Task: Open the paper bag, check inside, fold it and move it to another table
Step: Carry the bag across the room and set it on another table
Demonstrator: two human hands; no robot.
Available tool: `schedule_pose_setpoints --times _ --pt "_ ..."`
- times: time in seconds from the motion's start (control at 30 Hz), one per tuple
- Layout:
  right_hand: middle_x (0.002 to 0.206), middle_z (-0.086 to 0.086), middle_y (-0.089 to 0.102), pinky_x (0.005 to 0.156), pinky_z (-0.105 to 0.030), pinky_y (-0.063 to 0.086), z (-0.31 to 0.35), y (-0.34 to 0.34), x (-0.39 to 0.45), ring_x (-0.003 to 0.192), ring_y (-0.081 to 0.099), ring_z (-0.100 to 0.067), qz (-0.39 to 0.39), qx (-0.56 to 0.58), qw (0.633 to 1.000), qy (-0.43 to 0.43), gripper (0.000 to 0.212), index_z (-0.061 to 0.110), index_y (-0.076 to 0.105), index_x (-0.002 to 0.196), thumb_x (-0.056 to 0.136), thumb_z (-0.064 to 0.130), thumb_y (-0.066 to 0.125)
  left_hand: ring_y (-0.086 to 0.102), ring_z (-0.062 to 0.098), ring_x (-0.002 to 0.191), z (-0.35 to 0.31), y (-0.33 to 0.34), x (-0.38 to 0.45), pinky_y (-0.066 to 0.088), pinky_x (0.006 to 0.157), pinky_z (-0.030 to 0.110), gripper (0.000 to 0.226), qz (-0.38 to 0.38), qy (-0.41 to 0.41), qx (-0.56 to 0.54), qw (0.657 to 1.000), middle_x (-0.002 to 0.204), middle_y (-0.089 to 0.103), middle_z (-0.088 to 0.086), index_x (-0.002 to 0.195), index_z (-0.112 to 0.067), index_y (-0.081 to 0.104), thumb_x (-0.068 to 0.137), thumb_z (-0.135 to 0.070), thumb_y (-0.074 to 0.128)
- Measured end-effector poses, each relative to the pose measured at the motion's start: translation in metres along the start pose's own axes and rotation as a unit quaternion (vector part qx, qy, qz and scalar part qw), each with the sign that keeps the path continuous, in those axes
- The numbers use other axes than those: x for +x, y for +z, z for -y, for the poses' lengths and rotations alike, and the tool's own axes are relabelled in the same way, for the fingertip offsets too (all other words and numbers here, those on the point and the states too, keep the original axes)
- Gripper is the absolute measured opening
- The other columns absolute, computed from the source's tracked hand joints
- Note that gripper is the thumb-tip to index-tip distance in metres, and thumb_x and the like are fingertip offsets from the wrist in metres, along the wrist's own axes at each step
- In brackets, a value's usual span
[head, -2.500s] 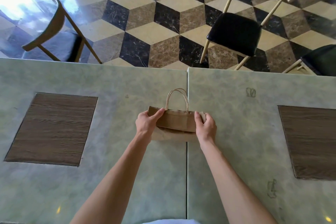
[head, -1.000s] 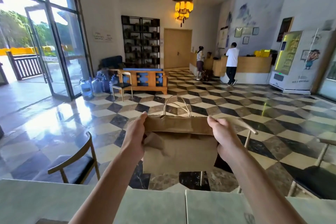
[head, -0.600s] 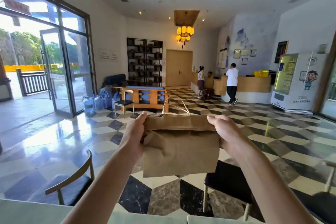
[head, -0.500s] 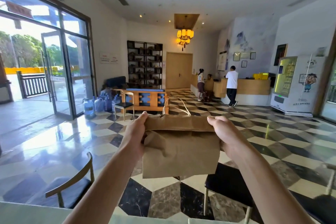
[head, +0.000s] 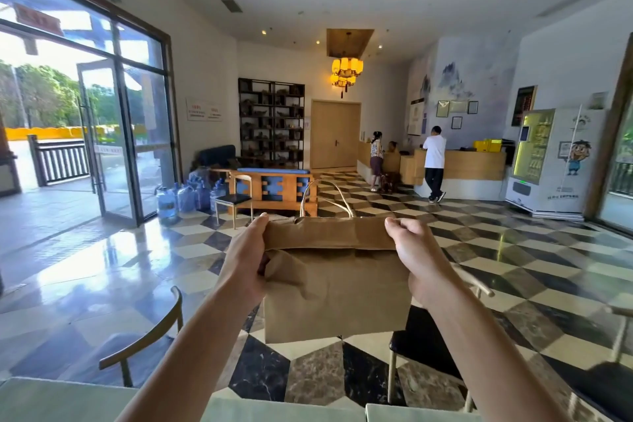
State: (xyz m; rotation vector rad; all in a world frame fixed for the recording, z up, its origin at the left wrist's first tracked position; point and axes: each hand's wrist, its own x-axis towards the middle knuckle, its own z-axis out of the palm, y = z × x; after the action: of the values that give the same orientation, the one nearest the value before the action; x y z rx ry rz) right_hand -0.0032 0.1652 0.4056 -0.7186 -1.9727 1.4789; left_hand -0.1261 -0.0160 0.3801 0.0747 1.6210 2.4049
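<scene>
Bag held aloft, flat, clear of table. Left hand and right hand fingers clamped on top corners. Risk: thin paper tearing at corners; mouth closed, contents unchecked.

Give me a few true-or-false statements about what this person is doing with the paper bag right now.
1. Both hands grip the paper bag at its top corners. True: left hand, right hand.
2. The bag rests on the table. False: it is held up in the air.
3. The bag's handles stick up above its top edge. True.
4. The bag's mouth gapes wide open. False: it looks flat, with its top band folded over.
</scene>
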Motion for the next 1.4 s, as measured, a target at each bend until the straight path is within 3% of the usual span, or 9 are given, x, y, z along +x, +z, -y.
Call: schedule_pose_setpoints --times 0.17,0.3,0.47,0.6,0.67,0.83,1.0,1.23,1.4 --pt "0.097 -0.017 0.068 0.095 -0.057 0.051 0.008 0.016 -0.020 0.101 0.065 -0.035 0.035 0.037 0.999 0.005 0.030 0.020 0.060 0.079 0.099 0.039 0.046 0.063 0.020 0.063 -0.018 -0.026 -0.024 0.050 0.054 0.030 0.024 -0.028 0.021 -0.007 0.999 0.071 0.067 0.006 0.099 -0.022 0.064 0.089 -0.044 0.064" --pt "0.097 -0.012 0.069 0.094 -0.054 0.053 0.017 0.026 -0.030 0.098 0.065 -0.030 0.083 0.049 0.995 -0.013 0.027 0.020 0.064 0.095 0.099 0.039 0.045 0.051 0.010 0.024 -0.030 -0.042 -0.051 0.043 0.034 0.016 0.022 -0.077 0.045 -0.025 0.996 0.033 0.054 -0.002 0.077 -0.022 0.060 0.089 -0.040 0.065" --pt "0.097 -0.016 0.066 0.096 -0.057 0.050 0.023 0.030 -0.045 0.101 0.063 -0.034 0.144 0.051 0.987 -0.044 0.034 0.021 0.052 0.069 0.099 0.036 0.046 0.043 0.011 0.019 -0.034 -0.055 -0.097 0.038 0.029 0.014 0.029 -0.151 0.086 -0.042 0.984 0.028 0.045 0.000 0.070 -0.018 0.056 0.094 -0.034 0.061" --pt "0.091 -0.021 0.067 0.095 -0.058 0.050 0.022 0.038 -0.061 0.090 0.064 -0.033 0.212 0.053 0.973 -0.070 0.031 0.014 0.062 0.081 0.099 0.034 0.046 0.051 0.014 0.024 -0.032 -0.071 -0.139 0.043 0.030 0.018 0.037 -0.203 0.109 -0.040 0.972 0.035 0.054 0.004 0.063 -0.015 0.067 0.095 -0.034 0.060" --pt "0.085 -0.018 0.063 0.093 -0.060 0.050 0.021 0.043 -0.072 0.086 0.064 -0.035 0.252 0.055 0.962 -0.085 0.031 0.010 0.064 0.087 0.098 0.032 0.046 0.060 0.018 0.033 -0.032 -0.079 -0.163 0.050 0.035 0.023 0.033 -0.231 0.117 -0.040 0.965 0.046 0.064 0.008 0.072 -0.015 0.071 0.094 -0.037 0.060" --pt "0.099 -0.025 0.069 0.092 -0.058 0.052 0.024 0.063 -0.108 0.095 0.067 -0.040 0.345 0.058 0.929 -0.119 0.029 0.008 0.066 0.100 0.097 0.030 0.046 0.061 0.016 0.034 -0.034 -0.107 -0.223 0.049 0.037 0.021 0.030 -0.319 0.150 -0.033 0.935 0.044 0.064 0.004 0.078 -0.017 0.065 0.097 -0.038 0.056" --pt "0.097 -0.033 0.067 0.084 -0.059 0.056 0.030 0.083 -0.161 0.091 0.067 -0.045 0.418 0.067 0.894 -0.149 0.030 0.002 0.066 0.091 0.098 0.025 0.049 0.055 0.012 0.029 -0.033 -0.134 -0.293 0.043 0.032 0.017 0.042 -0.388 0.172 -0.044 0.904 0.038 0.058 0.000 0.065 -0.018 0.071 0.098 -0.038 0.053" --pt "0.079 -0.021 0.065 0.064 -0.038 0.053 0.047 0.117 -0.254 0.070 0.064 -0.029 0.536 0.092 0.821 -0.173 0.033 0.005 0.068 0.086 0.100 0.024 0.044 0.045 0.008 0.023 -0.042 -0.180 -0.399 0.036 0.030 0.011 0.029 -0.482 0.208 -0.043 0.850 0.034 0.049 -0.003 0.081 -0.015 0.060 0.099 -0.036 0.052" --pt "0.105 -0.035 0.065 0.080 -0.053 0.057 0.065 0.137 -0.340 0.096 0.067 -0.046 0.609 0.108 0.768 -0.167 0.035 0.001 0.067 0.100 0.101 0.027 0.043 0.058 0.008 0.037 -0.050 -0.219 -0.477 0.043 0.037 0.014 0.031 -0.528 0.236 -0.010 0.816 0.042 0.058 -0.002 0.083 -0.014 0.058 0.102 -0.035 0.046"
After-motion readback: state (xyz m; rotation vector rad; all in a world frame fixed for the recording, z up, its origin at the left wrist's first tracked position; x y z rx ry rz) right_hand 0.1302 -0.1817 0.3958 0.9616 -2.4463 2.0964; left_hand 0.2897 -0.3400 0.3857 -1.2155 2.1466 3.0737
